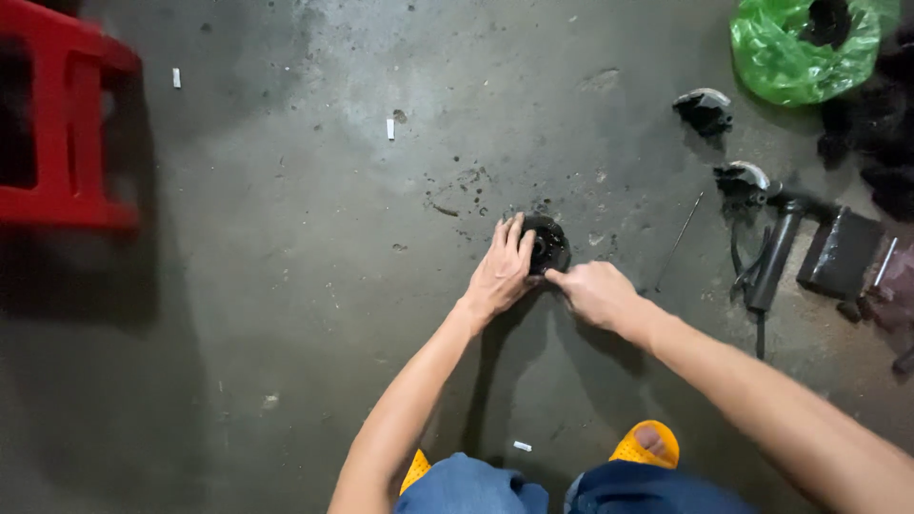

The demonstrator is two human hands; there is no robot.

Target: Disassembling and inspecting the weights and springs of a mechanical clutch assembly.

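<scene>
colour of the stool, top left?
Red stool, clearest in the head view.

**Floor inventory, counted by kind**

Hands: two, a left hand (500, 271) and a right hand (592, 290). Round black part (549, 244): one. Red plastic stool (62, 124): one. Green plastic bag (804, 48): one. Small white stubs on the concrete: three (176, 78), (390, 128), (522, 445). Black curved parts with pale rims: two (706, 109), (745, 179). Thin metal rod (680, 238): one. Black cylindrical tool (773, 257): one. Dark rectangular block (840, 252): one. Yellow sandals: two (647, 445), (415, 468).
</scene>
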